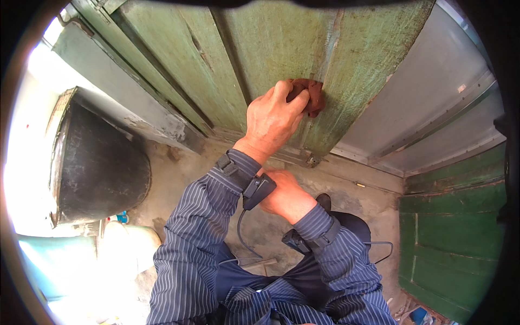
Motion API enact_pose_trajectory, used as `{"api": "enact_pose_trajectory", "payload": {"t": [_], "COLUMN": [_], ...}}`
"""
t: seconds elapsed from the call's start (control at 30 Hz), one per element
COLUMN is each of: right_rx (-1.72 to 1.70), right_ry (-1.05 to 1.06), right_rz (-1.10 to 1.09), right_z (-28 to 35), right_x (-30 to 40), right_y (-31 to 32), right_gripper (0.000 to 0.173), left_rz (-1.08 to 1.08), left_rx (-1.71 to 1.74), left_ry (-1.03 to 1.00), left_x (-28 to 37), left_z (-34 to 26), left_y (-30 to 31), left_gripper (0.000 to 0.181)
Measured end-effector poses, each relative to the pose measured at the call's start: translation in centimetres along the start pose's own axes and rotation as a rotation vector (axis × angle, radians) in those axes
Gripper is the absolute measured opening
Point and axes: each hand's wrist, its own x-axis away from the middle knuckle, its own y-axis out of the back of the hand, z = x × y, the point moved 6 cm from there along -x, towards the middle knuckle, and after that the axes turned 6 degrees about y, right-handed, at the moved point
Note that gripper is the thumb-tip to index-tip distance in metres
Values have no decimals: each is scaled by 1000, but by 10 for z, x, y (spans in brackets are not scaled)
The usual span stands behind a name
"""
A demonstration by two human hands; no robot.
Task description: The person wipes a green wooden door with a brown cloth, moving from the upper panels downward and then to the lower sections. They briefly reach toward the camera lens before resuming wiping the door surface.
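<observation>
My left hand (273,115) grips a bunched reddish-brown cloth (315,97). The cloth is pressed against a worn, green-painted wooden door (280,40), close to a vertical seam in its boards. Below and behind my left wrist is my right hand (283,190); its fingers are largely hidden by the wrist and the black device (260,190) strapped there. Whether those fingers hold anything cannot be seen. A second black strapped device (295,241) hangs at my right wrist, with a thin cable running from it.
A large black tub (101,162) stands on the left, near a pale container (132,248) in bright glare. Grey panels (422,93) adjoin the green door on the right. Farther right is a dark green panelled door (451,231). Under me is a concrete floor (345,178).
</observation>
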Motion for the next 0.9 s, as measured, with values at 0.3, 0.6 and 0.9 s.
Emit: {"api": "enact_pose_trajectory", "payload": {"t": [0.3,0.6,0.9], "right_rx": [209,287,104], "right_ry": [-233,-456,-559], "right_rz": [321,-104,-76], "right_z": [-35,-61,-69], "right_x": [16,18,2], "right_y": [43,101,83], "right_gripper": [23,29,31], "left_rz": [20,121,191], "left_rx": [47,17,82], "left_ry": [-32,51,64], "left_x": [8,38,43], "left_z": [7,9,12], "left_y": [-3,-37,-33], "left_gripper": [44,36,42]}}
